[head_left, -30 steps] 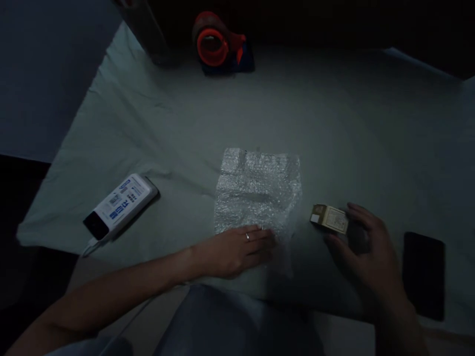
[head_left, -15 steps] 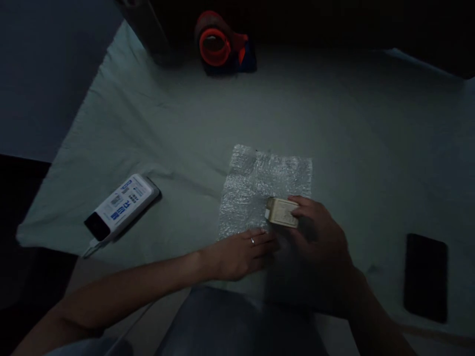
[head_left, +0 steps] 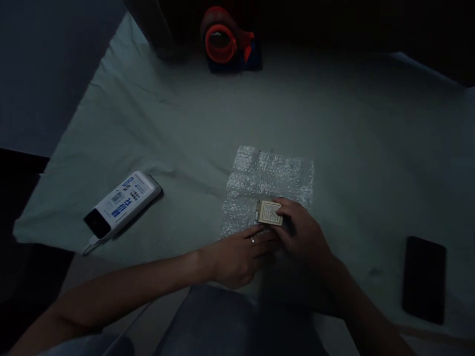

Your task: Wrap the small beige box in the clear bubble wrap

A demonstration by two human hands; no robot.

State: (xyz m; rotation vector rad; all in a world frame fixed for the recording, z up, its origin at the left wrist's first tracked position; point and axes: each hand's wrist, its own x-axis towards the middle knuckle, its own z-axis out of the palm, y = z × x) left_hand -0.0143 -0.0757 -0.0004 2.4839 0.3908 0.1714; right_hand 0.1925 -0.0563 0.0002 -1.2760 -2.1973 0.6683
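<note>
A sheet of clear bubble wrap (head_left: 269, 173) lies flat on the pale green cloth. Over its lower part is a small cream box (head_left: 270, 212) with printed text and a frame line, gripped at its right end between the thumb and fingers of my right hand (head_left: 302, 227). My left hand (head_left: 241, 254), with a ring on one finger, lies palm down at the wrap's lower edge, just below the box. Its fingers are spread a little, and their tips are partly in shadow near my right thumb.
A white power bank (head_left: 124, 202) with a cable lies at the left. An orange tape dispenser (head_left: 222, 44) stands at the back. A black phone (head_left: 424, 280) rests at the right. The cloth (head_left: 178, 133) ends along the left side.
My right hand has moved left with the box, which now sits lower and flatter over the wrap, close to my left fingers. My left hand has barely shifted.
</note>
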